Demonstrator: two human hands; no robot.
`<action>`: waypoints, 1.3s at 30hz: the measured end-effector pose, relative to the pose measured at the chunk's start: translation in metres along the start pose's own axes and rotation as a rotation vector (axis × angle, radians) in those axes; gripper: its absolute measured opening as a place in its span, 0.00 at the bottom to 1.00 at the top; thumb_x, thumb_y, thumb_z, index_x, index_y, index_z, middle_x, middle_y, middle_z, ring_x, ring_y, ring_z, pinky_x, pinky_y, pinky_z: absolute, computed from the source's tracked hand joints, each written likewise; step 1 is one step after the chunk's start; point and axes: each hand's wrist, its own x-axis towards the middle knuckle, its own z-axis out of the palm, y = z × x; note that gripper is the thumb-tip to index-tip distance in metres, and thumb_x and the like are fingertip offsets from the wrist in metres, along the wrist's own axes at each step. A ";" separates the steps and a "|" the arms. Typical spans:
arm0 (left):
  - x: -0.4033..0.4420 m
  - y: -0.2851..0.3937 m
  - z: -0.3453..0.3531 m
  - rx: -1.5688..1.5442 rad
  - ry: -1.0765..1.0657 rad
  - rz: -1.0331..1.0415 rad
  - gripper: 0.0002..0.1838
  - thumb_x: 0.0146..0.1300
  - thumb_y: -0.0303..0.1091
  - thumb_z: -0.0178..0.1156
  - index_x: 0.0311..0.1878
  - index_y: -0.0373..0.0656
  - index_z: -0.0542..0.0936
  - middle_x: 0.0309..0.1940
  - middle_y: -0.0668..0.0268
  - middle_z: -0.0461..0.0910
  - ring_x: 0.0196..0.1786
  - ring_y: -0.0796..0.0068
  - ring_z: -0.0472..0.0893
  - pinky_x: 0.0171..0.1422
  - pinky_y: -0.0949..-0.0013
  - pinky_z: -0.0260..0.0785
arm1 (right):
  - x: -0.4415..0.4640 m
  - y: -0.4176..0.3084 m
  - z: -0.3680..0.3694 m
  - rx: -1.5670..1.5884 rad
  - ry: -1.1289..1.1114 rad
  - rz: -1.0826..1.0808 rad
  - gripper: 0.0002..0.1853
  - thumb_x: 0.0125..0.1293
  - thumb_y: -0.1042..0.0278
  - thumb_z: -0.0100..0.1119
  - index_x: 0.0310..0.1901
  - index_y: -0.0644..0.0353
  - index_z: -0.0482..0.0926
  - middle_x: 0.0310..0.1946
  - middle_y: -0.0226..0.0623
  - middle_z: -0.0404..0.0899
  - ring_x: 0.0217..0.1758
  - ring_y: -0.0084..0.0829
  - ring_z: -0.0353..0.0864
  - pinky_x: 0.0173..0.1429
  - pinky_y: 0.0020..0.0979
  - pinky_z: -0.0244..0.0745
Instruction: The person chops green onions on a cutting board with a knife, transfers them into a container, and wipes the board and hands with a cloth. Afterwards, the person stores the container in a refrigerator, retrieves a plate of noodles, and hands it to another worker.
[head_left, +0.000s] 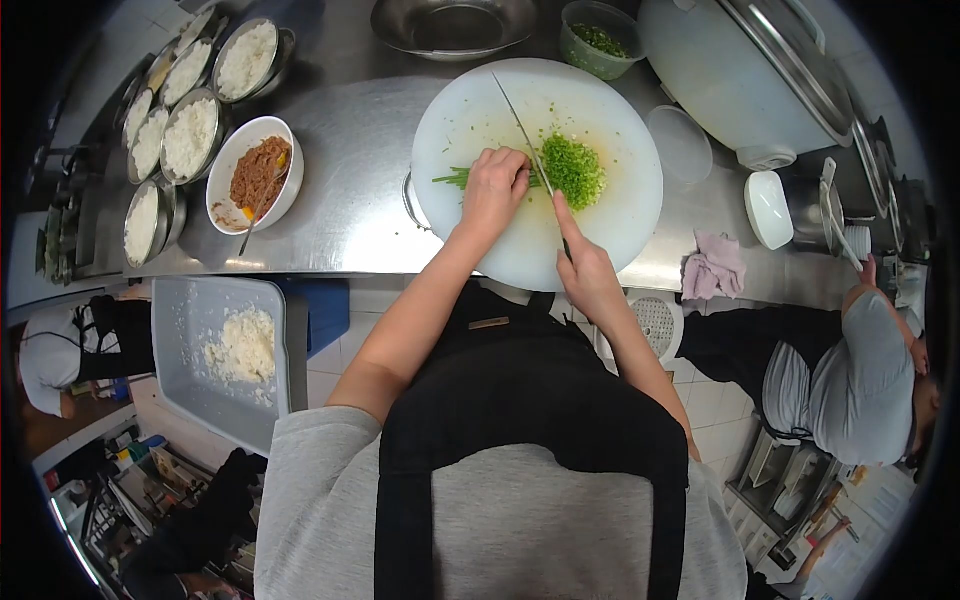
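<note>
On the round white cutting board (450, 110), my left hand (494, 188) presses down on a bunch of green onions (452, 178), fingers curled over it. Stalk ends stick out to the left of that hand. My right hand (588, 272) is closed around the handle of a knife (521, 125). Its long blade runs up and to the left, close beside my left fingertips. A heap of finely chopped green onion (572, 170) lies just right of the blade, with small bits scattered around it.
Left stand several bowls of rice (190, 138) and a white bowl of reddish-brown mixture (258, 180). Behind are a metal pan (455, 25) and a tub of chopped greens (600, 45). Right lies a pink cloth (714, 265). A grey bin (180, 300) holds rice. Other people (860, 380) stand nearby.
</note>
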 end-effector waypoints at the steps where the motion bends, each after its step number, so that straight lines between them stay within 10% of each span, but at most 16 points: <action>1: -0.001 0.000 0.000 0.000 0.001 -0.008 0.06 0.51 0.21 0.62 0.34 0.37 0.77 0.33 0.59 0.78 0.39 0.55 0.75 0.46 0.59 0.68 | -0.009 0.001 0.002 -0.005 0.049 -0.098 0.41 0.57 0.83 0.46 0.74 0.54 0.50 0.29 0.60 0.76 0.34 0.57 0.77 0.45 0.49 0.70; 39: -0.004 -0.003 -0.001 -0.061 0.004 -0.032 0.07 0.50 0.20 0.60 0.34 0.37 0.74 0.32 0.58 0.75 0.40 0.54 0.73 0.45 0.57 0.67 | -0.005 0.003 0.012 0.028 0.030 -0.050 0.40 0.58 0.83 0.45 0.74 0.55 0.49 0.30 0.63 0.76 0.36 0.60 0.77 0.46 0.49 0.70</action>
